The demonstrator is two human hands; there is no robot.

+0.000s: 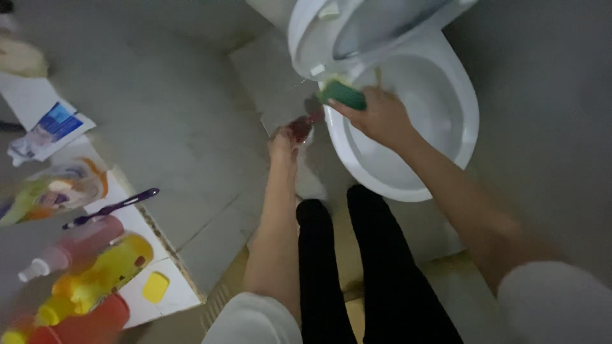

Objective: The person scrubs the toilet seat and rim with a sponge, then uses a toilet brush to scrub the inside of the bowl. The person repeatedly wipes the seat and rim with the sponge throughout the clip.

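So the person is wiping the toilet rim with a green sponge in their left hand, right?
Not quite: the head view shows the green sponge in the right hand, pressed on the toilet rim. The left hand holds something small and red.

Grey tiled floor [191,127], toilet [408,127] standing at its far end. Left of the toilet, against the edge, a white ledge [172,299] bearing a purple toothbrush [111,207], a yellow bottle [95,280], a pink bottle [70,248], a red bottle [83,326], a yellow soap piece [155,286] and a crumpled packet [48,130].
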